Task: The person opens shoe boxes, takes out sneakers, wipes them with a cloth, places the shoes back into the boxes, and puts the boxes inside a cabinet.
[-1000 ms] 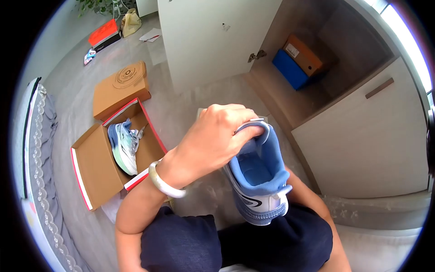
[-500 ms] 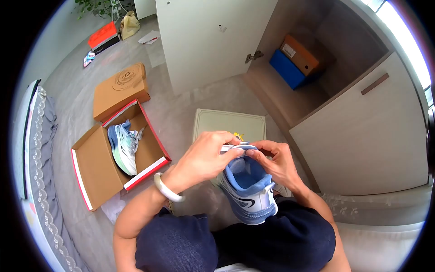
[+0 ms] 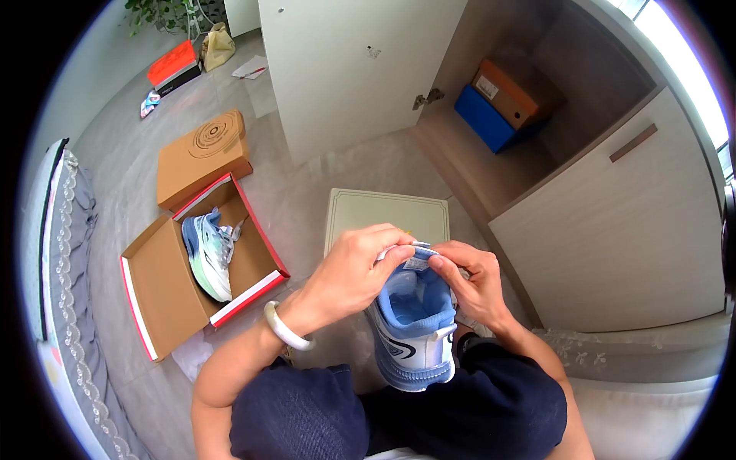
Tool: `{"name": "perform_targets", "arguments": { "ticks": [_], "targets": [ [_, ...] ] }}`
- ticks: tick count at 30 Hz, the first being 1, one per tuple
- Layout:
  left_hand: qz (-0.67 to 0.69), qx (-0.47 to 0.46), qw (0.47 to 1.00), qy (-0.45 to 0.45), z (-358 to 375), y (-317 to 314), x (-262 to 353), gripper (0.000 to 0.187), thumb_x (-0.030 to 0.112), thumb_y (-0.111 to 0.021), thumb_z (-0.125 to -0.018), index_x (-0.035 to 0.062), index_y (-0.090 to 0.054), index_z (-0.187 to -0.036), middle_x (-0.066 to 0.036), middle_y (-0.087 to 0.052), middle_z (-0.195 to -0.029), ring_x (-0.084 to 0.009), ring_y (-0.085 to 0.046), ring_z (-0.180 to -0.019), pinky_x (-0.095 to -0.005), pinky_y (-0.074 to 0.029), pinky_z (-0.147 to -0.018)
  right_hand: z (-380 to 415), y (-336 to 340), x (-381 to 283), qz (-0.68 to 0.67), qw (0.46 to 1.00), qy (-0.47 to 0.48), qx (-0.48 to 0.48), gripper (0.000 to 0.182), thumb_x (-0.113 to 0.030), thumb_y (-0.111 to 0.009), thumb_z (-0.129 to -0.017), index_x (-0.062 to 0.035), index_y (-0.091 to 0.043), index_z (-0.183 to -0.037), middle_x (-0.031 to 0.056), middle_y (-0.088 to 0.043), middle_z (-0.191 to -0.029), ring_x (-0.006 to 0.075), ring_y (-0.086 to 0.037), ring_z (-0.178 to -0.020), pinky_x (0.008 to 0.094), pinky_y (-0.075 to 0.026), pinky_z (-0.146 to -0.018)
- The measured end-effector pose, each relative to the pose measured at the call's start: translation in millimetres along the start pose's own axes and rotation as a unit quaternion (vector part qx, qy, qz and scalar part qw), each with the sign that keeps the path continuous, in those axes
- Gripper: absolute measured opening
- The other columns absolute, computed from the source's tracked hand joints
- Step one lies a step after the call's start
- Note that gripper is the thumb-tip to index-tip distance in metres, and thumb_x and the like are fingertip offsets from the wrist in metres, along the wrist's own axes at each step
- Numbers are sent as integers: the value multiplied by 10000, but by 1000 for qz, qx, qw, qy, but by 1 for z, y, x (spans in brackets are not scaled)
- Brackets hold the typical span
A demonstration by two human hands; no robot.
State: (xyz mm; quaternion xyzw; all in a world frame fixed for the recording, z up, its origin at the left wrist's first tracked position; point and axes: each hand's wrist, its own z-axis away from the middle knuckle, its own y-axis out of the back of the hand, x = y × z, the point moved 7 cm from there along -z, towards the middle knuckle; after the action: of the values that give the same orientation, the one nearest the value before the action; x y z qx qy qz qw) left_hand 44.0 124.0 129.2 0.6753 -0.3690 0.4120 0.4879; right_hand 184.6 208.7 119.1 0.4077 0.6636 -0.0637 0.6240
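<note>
A: We see the left hand and the right hand both closed on the tongue of a blue and white sneaker, pinching it from either side, just above the person's lap.

B: We cannot read the small label under the fingertips. The toe is hidden behind the hands, and the heel faces us.

A: Beyond the sneaker lies a pale square panel, partly covered by the hands.

B: Left of the sneaker, an open cardboard shoebox holds a second, greenish sneaker; its far side is hidden.

A: Up right of the sneaker, an orange box and a blue box sit in the open cupboard, half in shadow.
</note>
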Motion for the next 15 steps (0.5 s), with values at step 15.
{"name": "perform_targets", "arguments": {
  "ticks": [15],
  "targets": [
    [-106,87,983,-119,-6,-3,9,131,84,-637,-876,-3,-645,-974,-136,-620,-1009,-298,-638,-894,-359,-510,-771,-15,0,19,150,972,96,153,79,-72,-712,-829,-16,-712,-884,107,-689,-805,244,-645,-678,325,-499,-604]
  ]
}}
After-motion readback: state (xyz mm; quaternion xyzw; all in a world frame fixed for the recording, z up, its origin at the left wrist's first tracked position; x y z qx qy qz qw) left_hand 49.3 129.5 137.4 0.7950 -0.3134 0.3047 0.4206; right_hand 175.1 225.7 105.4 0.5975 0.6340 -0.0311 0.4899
